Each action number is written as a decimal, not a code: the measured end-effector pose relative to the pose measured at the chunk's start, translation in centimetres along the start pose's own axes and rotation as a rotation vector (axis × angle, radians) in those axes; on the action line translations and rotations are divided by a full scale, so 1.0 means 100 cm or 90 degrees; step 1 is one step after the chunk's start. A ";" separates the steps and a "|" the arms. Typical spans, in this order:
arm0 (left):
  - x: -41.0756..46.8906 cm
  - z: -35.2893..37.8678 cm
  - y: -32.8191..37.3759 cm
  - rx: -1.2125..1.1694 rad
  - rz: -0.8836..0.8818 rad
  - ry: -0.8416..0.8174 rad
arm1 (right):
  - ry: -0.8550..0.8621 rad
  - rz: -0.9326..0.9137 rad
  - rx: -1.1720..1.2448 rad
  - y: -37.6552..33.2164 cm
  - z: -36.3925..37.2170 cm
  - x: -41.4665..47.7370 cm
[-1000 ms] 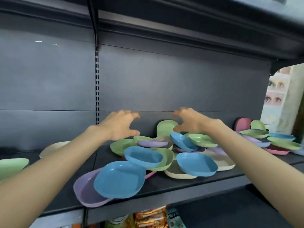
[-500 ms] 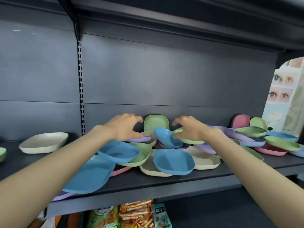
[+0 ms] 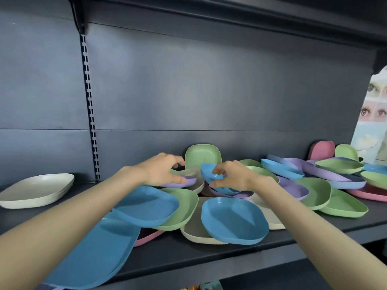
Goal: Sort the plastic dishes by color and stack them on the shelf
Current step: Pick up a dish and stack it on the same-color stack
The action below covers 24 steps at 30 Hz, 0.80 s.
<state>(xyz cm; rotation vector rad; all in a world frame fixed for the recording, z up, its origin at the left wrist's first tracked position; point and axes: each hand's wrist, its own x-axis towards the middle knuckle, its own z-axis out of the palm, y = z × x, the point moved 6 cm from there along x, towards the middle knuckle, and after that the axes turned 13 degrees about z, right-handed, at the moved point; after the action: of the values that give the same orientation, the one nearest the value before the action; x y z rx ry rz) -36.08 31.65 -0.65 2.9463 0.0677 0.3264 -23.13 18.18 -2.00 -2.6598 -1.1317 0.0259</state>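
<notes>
A jumbled pile of plastic dishes in blue, green, purple, pink and cream lies on the dark shelf (image 3: 188,254). My right hand (image 3: 232,176) pinches a small tilted blue dish (image 3: 209,174) at the back of the pile, fingers over its rim and thumb beneath. My left hand (image 3: 161,172) hovers curled beside it, its thumb against a purple dish (image 3: 189,182) that lies in a cream dish (image 3: 199,185); whether it grips is unclear. A green dish (image 3: 203,155) leans upright against the back wall. Cream dishes (image 3: 35,189) sit stacked at the left.
Three more blue dishes lie in front: one large (image 3: 94,254), one on a green dish (image 3: 146,206), one on a cream dish (image 3: 234,220). More mixed dishes (image 3: 339,166) crowd the right end. An upper shelf (image 3: 230,15) overhangs. Packaged goods sit below.
Both hands have come closer together and lower onto the back of the pile. My right hand has taken hold of the small blue dish. The view has shifted right.
</notes>
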 end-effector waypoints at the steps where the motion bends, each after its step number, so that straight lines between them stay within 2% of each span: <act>1: 0.003 0.001 -0.003 -0.011 -0.004 0.001 | -0.001 -0.002 0.006 -0.001 0.002 0.003; 10: 0.016 0.009 -0.017 -0.041 -0.019 0.023 | 0.031 -0.064 0.036 -0.007 0.009 0.012; 16: 0.017 0.009 -0.017 -0.087 -0.046 0.073 | 0.088 -0.116 0.151 -0.006 -0.008 0.002; 20: 0.017 0.001 -0.010 -0.217 -0.050 0.152 | 0.065 -0.161 0.294 -0.003 -0.020 -0.009; 24: 0.008 -0.003 -0.003 -0.366 -0.046 0.182 | 0.010 -0.230 0.413 -0.006 -0.028 -0.020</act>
<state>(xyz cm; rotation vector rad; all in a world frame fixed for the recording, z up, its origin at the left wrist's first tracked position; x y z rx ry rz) -35.41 32.04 -0.21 2.3097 0.0973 0.6338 -24.59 16.54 0.70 -1.8693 -1.3066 0.2571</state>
